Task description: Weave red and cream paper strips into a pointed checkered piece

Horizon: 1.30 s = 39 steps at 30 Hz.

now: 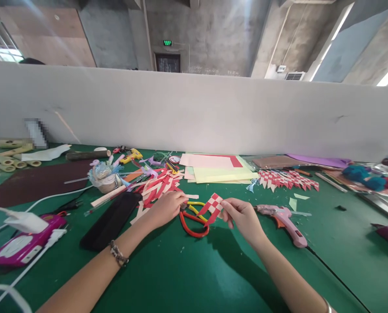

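Green felt covers the whole work table, and pretty much everything is arranged around the little red-and-white woven paper piece held up near the middle. Right hand pinches that woven piece by its lower edge between thumb and fingertips, lifted just off the felt, probably so the weave stays flat and visible. Left hand sits just left of it, fingers curled down onto the heap of loose red and white paper strips; can't tell if it's actually gripping one or just resting there. Directly under the woven piece lie scissors with red and yellow handles, close by for trimming, I'd guess. Just right of it is a pink glue gun lying on its side, nozzle pointing back toward the piece. Further back and right, a finished-looking woven band is laid out flat, and behind the piece sits a stack of colored paper sheets, all in front of a white partition.
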Tool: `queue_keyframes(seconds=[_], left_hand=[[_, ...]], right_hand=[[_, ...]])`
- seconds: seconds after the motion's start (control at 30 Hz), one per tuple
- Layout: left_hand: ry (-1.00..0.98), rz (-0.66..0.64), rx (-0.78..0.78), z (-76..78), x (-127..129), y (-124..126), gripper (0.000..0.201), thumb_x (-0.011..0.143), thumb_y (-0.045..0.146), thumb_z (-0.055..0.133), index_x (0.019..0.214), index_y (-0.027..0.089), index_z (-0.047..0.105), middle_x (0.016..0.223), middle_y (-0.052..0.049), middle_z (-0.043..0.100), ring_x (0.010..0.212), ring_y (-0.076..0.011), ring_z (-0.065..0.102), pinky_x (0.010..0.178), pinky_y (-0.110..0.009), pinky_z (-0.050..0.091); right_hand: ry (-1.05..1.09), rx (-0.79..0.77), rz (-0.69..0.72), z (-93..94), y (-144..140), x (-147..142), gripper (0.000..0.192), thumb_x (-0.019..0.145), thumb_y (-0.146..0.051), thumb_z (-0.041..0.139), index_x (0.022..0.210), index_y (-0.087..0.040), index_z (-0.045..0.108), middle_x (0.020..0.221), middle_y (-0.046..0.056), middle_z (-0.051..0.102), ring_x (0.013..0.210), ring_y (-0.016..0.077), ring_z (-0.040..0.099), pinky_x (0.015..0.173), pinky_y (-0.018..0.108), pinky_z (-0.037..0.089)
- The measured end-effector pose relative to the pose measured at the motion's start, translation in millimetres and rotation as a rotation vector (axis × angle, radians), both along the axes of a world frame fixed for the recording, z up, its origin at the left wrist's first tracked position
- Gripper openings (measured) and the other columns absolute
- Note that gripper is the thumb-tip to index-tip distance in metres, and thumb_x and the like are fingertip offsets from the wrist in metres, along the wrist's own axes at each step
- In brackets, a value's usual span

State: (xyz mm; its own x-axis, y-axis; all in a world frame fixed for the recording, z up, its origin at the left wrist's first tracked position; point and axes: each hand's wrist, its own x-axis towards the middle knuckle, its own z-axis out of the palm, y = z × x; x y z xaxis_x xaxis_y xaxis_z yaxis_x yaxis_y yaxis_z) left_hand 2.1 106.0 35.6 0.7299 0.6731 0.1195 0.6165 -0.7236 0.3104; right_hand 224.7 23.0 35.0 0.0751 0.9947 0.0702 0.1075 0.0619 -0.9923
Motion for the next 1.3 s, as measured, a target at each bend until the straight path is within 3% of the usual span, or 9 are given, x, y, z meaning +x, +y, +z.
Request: queue_keyframes(seconds=[0.1,0.17,0.3,0.43,0.53,0.63,0.83,1.0,1.3], left_hand=[[-0.312,-0.023,-0.317,11.0,9,-22,0.036,0.088,0.028,0.041,0.122,0.022,0.05,0.119,-0.006,0.055,0.104,-0.0198,0.052,0.079,-0.025,0.043],[-0.402,-0.067,-0.497,14.9,22,-38,0.032,0.087,0.038,0.045,0.108,0.019,0.059,0.1,-0.004,0.063,0.087,-0.0181,0.058,0.069,-0.023,0.044],[-0.453,0.058,-0.598,10.1,41,-52,0.039,0.082,0.046,0.05,0.068,0.012,0.062,0.057,0.0,0.057,0.053,-0.0118,0.049,0.05,-0.02,0.035],[-0.612,0.032,-0.76,0.9,40,-44,0.038,0.082,0.045,0.052,0.067,0.012,0.063,0.064,-0.003,0.063,0.057,-0.0123,0.054,0.056,-0.02,0.04],[-0.673,-0.021,-0.838,-2.6,35,-38,0.036,0.082,0.044,0.054,0.069,0.012,0.065,0.07,-0.005,0.066,0.063,-0.014,0.057,0.061,-0.021,0.042],[-0.677,-0.028,-0.828,-4.4,35,-36,0.038,0.082,0.044,0.054,0.067,0.012,0.066,0.066,-0.004,0.065,0.061,-0.0136,0.056,0.06,-0.021,0.042],[-0.765,0.122,-0.658,-6.2,38,-39,0.033,0.08,0.042,0.057,0.073,0.011,0.066,0.062,-0.001,0.058,0.058,-0.0114,0.049,0.052,-0.019,0.035],[-0.844,0.138,-0.716,-6.1,38,-43,0.027,0.078,0.039,0.06,0.079,0.013,0.064,0.074,-0.002,0.064,0.068,-0.014,0.055,0.06,-0.02,0.041],[-0.77,0.127,-0.683,-9.1,36,-50,0.026,0.083,0.036,0.054,0.092,0.015,0.065,0.09,-0.004,0.067,0.082,-0.0184,0.06,0.069,-0.023,0.046]], right_hand=[[-0.015,-0.054,0.042,-1.6,-3,-7,0.036,0.077,-0.05,0.052,0.066,-0.017,0.058,0.046,-0.004,0.051,0.031,0.0058,0.04,0.034,0.02,0.029],[-0.014,-0.069,0.059,-1.8,-5,-11,0.036,0.077,-0.05,0.052,0.066,-0.016,0.057,0.046,-0.004,0.052,0.031,0.0059,0.041,0.033,0.019,0.028],[-0.014,-0.056,0.07,0.4,-7,-13,0.038,0.078,-0.052,0.05,0.071,-0.016,0.058,0.047,-0.004,0.051,0.034,0.0058,0.04,0.035,0.019,0.03],[0.005,0.028,0.11,0.4,-6,-9,0.034,0.076,-0.049,0.056,0.086,-0.017,0.059,0.065,-0.001,0.058,0.055,0.0094,0.05,0.049,0.02,0.039],[0.007,0.023,0.219,-3.6,-5,-10,0.029,0.076,-0.045,0.058,0.083,-0.016,0.059,0.077,0.002,0.059,0.069,0.0121,0.053,0.06,0.023,0.042],[0.031,0.0,0.207,-7.3,-3,-15,0.03,0.077,-0.045,0.058,0.074,-0.015,0.059,0.07,0.0,0.055,0.061,0.0097,0.049,0.056,0.022,0.04],[0.127,-0.036,0.085,-4.8,-5,-25,0.033,0.072,-0.047,0.062,0.065,-0.016,0.051,0.06,-0.003,0.051,0.054,0.0074,0.045,0.052,0.021,0.04],[0.16,-0.042,0.08,-8.3,-8,-29,0.031,0.072,-0.046,0.062,0.071,-0.016,0.054,0.064,-0.001,0.056,0.055,0.0081,0.047,0.053,0.022,0.043],[0.157,-0.046,0.076,-17.5,-11,-31,0.025,0.07,-0.039,0.065,0.07,-0.016,0.054,0.064,-0.001,0.057,0.06,0.0093,0.049,0.056,0.021,0.044]])
